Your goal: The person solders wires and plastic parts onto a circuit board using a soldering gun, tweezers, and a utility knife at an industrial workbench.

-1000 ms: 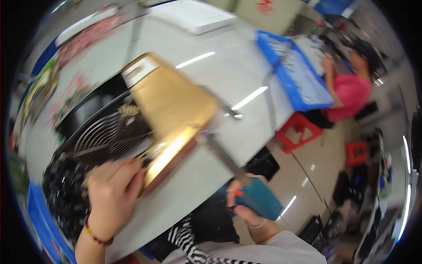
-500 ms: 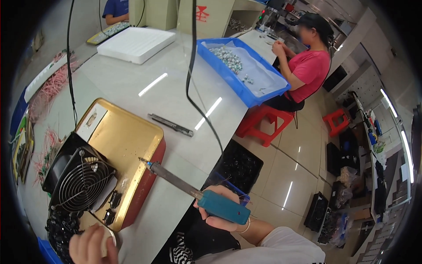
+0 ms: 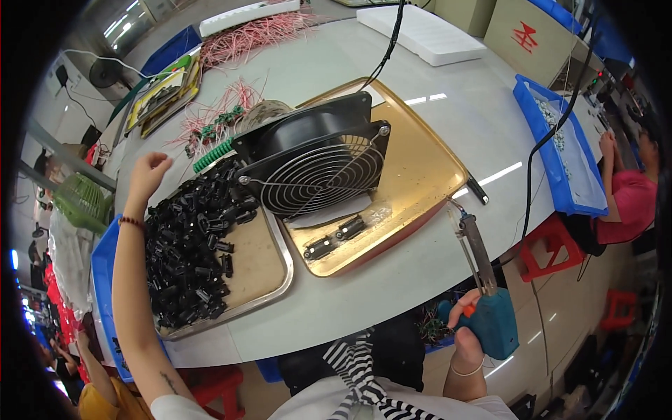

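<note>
My right hand (image 3: 467, 336) is closed round the teal handle of a soldering gun (image 3: 493, 315). Its metal barrel points up and away, the tip near the right corner of a gold tray (image 3: 420, 164). My left hand (image 3: 148, 173) is raised at the left, its fingers loosely bent and nothing visible in them. Close to it are red wires with green ends (image 3: 217, 126) and a green coil (image 3: 213, 155). Below my left forearm and beside it, small black plastic parts (image 3: 192, 245) fill a metal tray (image 3: 280, 269). Two black parts (image 3: 334, 238) lie in the gold tray.
A black fan (image 3: 318, 168) with a wire guard stands on the gold tray. A white foam tray (image 3: 427, 35) and a blue bin (image 3: 560, 150) are farther back. A black cable (image 3: 539, 143) hangs at the right. A person in pink (image 3: 626, 199) sits there; a person in yellow is at lower left.
The view has swung left. My left hand has moved from the metal tray's near side to beyond the black parts. The soldering gun now points more upright, its tip outside the gold tray.
</note>
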A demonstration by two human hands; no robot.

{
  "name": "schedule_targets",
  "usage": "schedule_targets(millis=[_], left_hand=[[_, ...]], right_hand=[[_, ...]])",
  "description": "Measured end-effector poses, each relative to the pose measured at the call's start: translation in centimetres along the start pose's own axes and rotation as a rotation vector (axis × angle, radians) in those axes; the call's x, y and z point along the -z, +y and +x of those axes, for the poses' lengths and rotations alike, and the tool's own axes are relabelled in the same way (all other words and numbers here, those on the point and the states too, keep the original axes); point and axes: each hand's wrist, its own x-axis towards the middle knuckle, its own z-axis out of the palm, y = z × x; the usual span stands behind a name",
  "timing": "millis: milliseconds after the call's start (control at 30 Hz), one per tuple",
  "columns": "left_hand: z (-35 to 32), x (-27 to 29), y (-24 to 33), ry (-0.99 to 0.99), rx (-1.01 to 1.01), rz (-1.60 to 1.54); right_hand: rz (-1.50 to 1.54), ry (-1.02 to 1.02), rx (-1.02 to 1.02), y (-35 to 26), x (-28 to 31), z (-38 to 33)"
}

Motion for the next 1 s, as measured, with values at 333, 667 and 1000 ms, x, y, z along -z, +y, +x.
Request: schedule_targets(millis=[333,667,1000], left_hand=[[3.8,-4.5,-3.9,-0.504,0.058,-0.375],[4.9,-5.2,-4.8,-0.538,0.112,-0.568],[8.0,0.7,-9.1,0.12,0.165,-0.468]], right_hand=[[-0.002,0.0,0.051,0.0,0.2,0.4],[-0.091,-0.112,0.131,-0.2,1.6,1.3],[-0.048,-0.095,0.071,-0.6,0.8,0.0]])
